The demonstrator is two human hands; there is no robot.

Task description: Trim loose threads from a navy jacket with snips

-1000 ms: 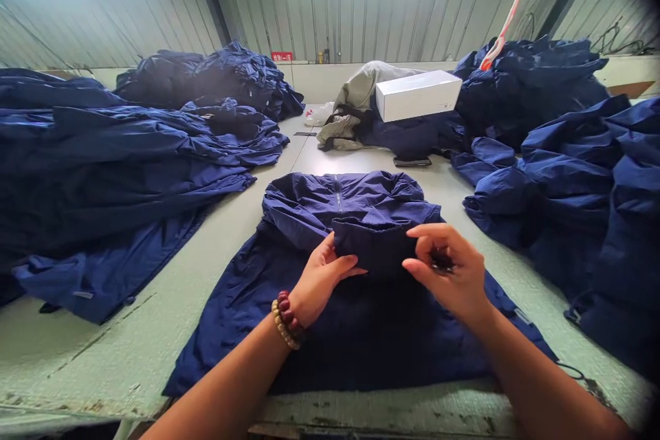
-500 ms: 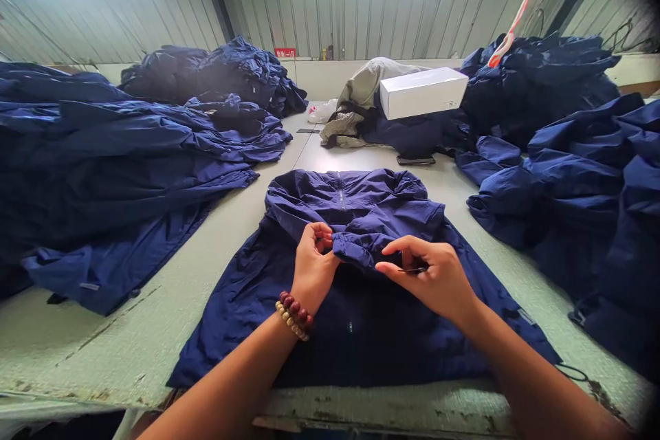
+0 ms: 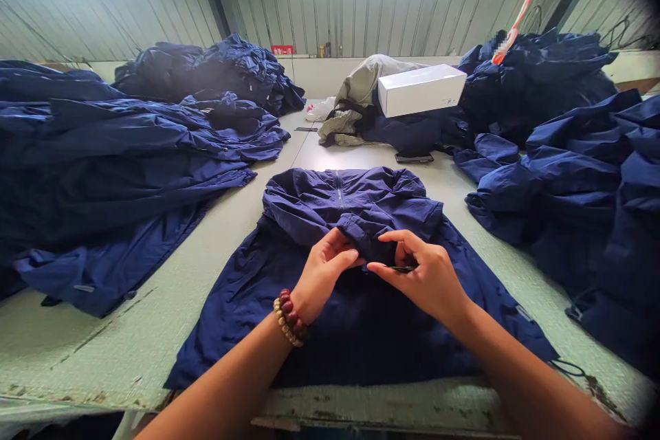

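Note:
A navy blue jacket lies spread in front of me, with its zip at the top middle. My left hand, with beaded bracelets at the wrist, pinches a sleeve end of this jacket and lifts it a little. My right hand is at the right side of that sleeve end, thumb and forefinger apart near the cloth. Its curled fingers hold a small dark tool, mostly hidden, perhaps thread snips.
Piles of navy garments lie at left and right on the pale table. Behind the jacket are a white box on a heap of cloth and a dark phone. A red-and-white cord hangs at upper right.
The sleeve end has been turned and its edge now points up more. My left hand has shifted right and slightly down, thumb across the cloth; my right hand has moved slightly left.

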